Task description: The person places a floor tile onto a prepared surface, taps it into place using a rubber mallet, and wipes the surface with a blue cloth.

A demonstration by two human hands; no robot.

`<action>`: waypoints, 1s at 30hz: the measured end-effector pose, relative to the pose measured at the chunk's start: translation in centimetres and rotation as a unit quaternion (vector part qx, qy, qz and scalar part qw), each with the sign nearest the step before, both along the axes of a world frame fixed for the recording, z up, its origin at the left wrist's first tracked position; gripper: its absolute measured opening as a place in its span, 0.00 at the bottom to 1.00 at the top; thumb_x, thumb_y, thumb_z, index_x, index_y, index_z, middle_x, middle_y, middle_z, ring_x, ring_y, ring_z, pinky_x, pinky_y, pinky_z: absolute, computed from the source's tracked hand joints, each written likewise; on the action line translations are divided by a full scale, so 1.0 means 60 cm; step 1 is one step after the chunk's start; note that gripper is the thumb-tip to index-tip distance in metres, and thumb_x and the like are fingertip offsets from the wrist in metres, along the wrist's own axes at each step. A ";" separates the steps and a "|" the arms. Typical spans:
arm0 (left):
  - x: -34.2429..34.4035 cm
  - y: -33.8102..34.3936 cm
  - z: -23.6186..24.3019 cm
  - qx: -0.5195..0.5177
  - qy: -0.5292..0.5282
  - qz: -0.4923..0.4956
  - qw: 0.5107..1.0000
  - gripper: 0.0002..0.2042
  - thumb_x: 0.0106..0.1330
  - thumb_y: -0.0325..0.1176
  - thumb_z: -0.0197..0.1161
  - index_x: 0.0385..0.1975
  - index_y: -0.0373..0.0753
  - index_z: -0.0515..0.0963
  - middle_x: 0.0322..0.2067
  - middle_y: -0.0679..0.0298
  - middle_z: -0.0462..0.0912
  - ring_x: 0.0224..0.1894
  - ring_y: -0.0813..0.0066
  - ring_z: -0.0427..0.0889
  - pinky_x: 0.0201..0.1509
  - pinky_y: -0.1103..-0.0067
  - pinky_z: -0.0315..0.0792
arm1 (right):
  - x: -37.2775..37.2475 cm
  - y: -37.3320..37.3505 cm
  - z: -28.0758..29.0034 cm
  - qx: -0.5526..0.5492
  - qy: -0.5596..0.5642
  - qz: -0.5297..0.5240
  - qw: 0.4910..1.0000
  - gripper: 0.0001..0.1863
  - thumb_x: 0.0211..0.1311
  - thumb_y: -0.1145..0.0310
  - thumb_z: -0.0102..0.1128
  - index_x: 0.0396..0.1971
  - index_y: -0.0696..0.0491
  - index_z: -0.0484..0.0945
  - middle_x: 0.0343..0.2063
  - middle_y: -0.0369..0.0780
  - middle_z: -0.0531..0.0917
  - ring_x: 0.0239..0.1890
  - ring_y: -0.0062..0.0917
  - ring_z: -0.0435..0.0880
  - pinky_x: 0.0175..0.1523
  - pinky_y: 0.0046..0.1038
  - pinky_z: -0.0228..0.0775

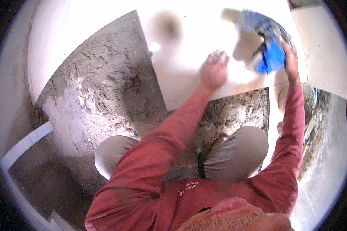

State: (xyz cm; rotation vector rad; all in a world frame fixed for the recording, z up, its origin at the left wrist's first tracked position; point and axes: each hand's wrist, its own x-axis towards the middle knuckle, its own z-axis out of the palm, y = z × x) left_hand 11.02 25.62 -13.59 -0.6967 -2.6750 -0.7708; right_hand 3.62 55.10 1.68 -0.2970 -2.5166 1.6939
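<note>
A large pale floor tile [181,82] lies in front of me, brightly lit, its near edge beside rough grey mortar [100,65]. My left hand [214,69] is over the tile with its fingers curled in, and nothing shows in it. At the right side of the tile, my right hand [290,57] grips the outer side of a rounded blue object [273,57] with black and grey parts. Motion blurs this object, so its exact kind cannot be made out. The right palm and part of the blue thing's far side are hidden.
My bent knees [239,154] are close to the tile's near edge. Another pale tile [324,46] lies at the right. A white strip [27,142] sits at the left, by a darker floor area [46,177]. A wall [11,77] rises at far left.
</note>
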 end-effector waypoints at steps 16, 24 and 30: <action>0.030 0.011 -0.002 0.040 -0.078 -0.027 0.996 0.25 0.68 0.40 0.60 0.61 0.32 0.73 0.68 0.48 0.67 0.74 0.51 0.60 0.80 0.55 0.49 | 0.062 -0.847 -0.155 -0.174 0.127 0.529 0.821 0.25 0.56 0.51 0.74 0.48 0.51 0.84 0.42 0.45 0.84 0.49 0.37 0.82 0.57 0.37 0.73; 0.044 0.003 0.017 0.043 -0.084 -0.002 0.996 0.26 0.71 0.41 0.56 0.65 0.35 0.70 0.71 0.49 0.64 0.76 0.52 0.57 0.82 0.58 0.47 | -0.117 -0.635 0.012 -0.185 0.074 0.361 0.911 0.25 0.58 0.54 0.72 0.51 0.54 0.83 0.46 0.44 0.86 0.50 0.33 0.84 0.56 0.34 0.75; 0.036 0.005 0.019 0.076 -0.048 0.010 0.996 0.23 0.65 0.37 0.62 0.59 0.35 0.73 0.64 0.51 0.71 0.72 0.52 0.64 0.79 0.57 0.55 | -0.215 -0.262 0.107 0.034 0.201 0.083 0.975 0.21 0.68 0.62 0.66 0.55 0.59 0.82 0.48 0.40 0.86 0.49 0.22 0.84 0.55 0.25 0.75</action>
